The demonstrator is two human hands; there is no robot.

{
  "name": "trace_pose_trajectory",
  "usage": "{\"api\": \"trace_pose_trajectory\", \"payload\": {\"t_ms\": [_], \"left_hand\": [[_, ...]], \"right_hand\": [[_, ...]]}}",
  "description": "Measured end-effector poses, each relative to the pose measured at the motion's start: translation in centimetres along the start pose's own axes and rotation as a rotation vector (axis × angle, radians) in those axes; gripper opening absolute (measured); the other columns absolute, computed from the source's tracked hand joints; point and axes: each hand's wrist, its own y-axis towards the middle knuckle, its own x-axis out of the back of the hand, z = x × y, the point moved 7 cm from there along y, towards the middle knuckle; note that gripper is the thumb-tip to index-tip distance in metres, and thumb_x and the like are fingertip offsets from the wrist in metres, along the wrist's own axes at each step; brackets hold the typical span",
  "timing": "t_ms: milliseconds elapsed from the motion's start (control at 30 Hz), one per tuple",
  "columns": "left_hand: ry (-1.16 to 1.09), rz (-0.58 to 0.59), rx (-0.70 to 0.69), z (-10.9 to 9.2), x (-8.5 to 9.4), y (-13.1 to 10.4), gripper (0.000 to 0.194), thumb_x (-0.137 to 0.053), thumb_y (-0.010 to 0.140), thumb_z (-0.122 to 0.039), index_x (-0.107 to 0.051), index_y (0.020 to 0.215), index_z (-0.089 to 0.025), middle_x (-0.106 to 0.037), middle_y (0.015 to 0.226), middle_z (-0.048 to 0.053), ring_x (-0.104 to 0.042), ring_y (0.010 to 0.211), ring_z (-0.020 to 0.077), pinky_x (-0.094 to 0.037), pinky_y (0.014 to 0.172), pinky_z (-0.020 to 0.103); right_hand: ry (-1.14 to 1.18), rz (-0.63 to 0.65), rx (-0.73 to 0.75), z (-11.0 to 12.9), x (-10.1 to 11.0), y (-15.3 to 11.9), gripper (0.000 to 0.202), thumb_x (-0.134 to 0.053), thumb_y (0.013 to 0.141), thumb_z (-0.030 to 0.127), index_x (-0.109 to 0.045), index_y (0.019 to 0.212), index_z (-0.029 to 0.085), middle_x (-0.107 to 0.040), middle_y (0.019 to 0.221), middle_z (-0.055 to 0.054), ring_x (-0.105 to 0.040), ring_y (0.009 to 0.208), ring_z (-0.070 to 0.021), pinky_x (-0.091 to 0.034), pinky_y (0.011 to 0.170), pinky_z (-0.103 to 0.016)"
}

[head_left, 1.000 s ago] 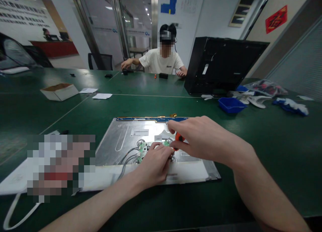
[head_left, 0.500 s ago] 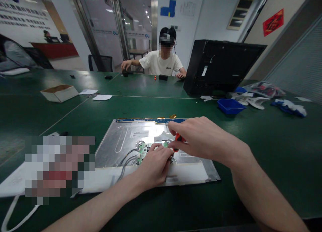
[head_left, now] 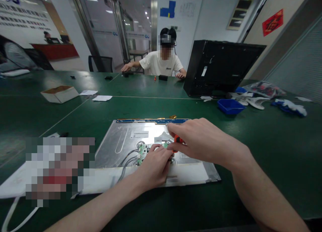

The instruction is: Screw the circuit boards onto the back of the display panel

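Note:
A silver display panel [head_left: 110,138] lies flat on the green table, with a blue strip [head_left: 146,121] along its far edge. Near its middle sits a small green circuit board [head_left: 142,151] with grey cables [head_left: 125,166] running off to the left. My right hand [head_left: 201,138] is closed around a red and black screwdriver [head_left: 178,139], whose tip is hidden behind my left fingers. My left hand [head_left: 157,163] rests over the board's right part, fingers bent and close to the screwdriver's lower end; what they pinch, if anything, is hidden.
Beyond the panel stand a large black monitor housing [head_left: 223,67], a blue tray [head_left: 230,106] and blue-white gloves [head_left: 289,107]. An open white box [head_left: 60,94] and papers [head_left: 102,98] lie left. A person [head_left: 163,62] sits across the table. A blurred patch covers something near left.
My right hand has shifted very slightly on the screwdriver, which shows at a slightly different angle. My left hand has stayed in place.

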Motion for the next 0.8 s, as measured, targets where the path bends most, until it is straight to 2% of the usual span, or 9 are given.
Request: {"api": "trace_pose_trajectory", "payload": {"t_ms": [200, 300, 433, 500, 667, 800], "left_hand": [[0.001, 0.001, -0.007, -0.09, 0.12, 0.05, 0.016, -0.047, 0.077, -0.009, -0.047, 0.088, -0.02, -0.061, 0.088, 0.005, -0.057, 0.087, 0.0217, -0.035, 0.091, 0.04], [-0.005, 0.006, -0.001, -0.18, 0.35, 0.09, 0.014, -0.046, 0.078, -0.009, -0.045, 0.085, -0.02, -0.061, 0.085, 0.004, -0.057, 0.084, 0.021, -0.035, 0.091, 0.04], [-0.017, 0.006, 0.012, -0.23, 0.52, 0.13, 0.015, -0.047, 0.076, -0.008, -0.047, 0.086, -0.02, -0.062, 0.088, 0.004, -0.058, 0.084, 0.0208, -0.035, 0.09, 0.04], [-0.021, 0.008, 0.014, -0.21, 0.45, 0.12, 0.016, -0.047, 0.076, -0.008, -0.047, 0.087, -0.02, -0.062, 0.089, 0.004, -0.058, 0.085, 0.0214, -0.035, 0.091, 0.041], [-0.023, -0.008, -0.004, -0.18, 0.28, 0.03, 0.017, -0.046, 0.077, -0.008, -0.046, 0.089, -0.02, -0.062, 0.089, 0.004, -0.058, 0.087, 0.0217, -0.035, 0.091, 0.04], [-0.016, -0.007, -0.004, -0.18, 0.3, 0.05, 0.017, -0.047, 0.076, -0.007, -0.047, 0.088, -0.02, -0.061, 0.087, 0.004, -0.057, 0.085, 0.0209, -0.035, 0.091, 0.04]], "right_hand": [[0.145, 0.051, 0.164, 0.88, 0.14, -0.64, 0.009, -0.054, 0.083, 0.024, -0.05, 0.091, 0.021, -0.065, 0.091, -0.002, -0.056, 0.072, -0.0152, -0.028, 0.053, -0.027], [0.095, 0.032, 0.117, 0.55, 0.05, -0.27, 0.01, -0.052, 0.084, 0.022, -0.05, 0.094, 0.022, -0.065, 0.089, -0.002, -0.057, 0.07, -0.0156, -0.027, 0.053, -0.027], [-0.003, 0.0, 0.026, -0.06, -0.07, 0.3, 0.015, -0.048, 0.09, 0.035, -0.05, 0.097, 0.023, -0.066, 0.082, -0.001, -0.058, 0.065, -0.0167, -0.024, 0.051, -0.027], [-0.012, 0.009, 0.027, -0.06, -0.13, 0.27, 0.017, -0.048, 0.089, 0.039, -0.05, 0.095, 0.023, -0.066, 0.081, -0.001, -0.058, 0.065, -0.017, -0.023, 0.051, -0.026], [0.036, 0.012, 0.101, 0.56, 0.06, -0.39, 0.011, -0.053, 0.082, 0.026, -0.049, 0.091, 0.021, -0.065, 0.088, -0.003, -0.056, 0.067, -0.0163, -0.025, 0.051, -0.027], [0.028, 0.013, 0.106, 0.73, 0.01, -0.34, 0.01, -0.051, 0.083, 0.023, -0.049, 0.093, 0.021, -0.066, 0.089, -0.003, -0.057, 0.067, -0.0164, -0.026, 0.051, -0.027]]}}
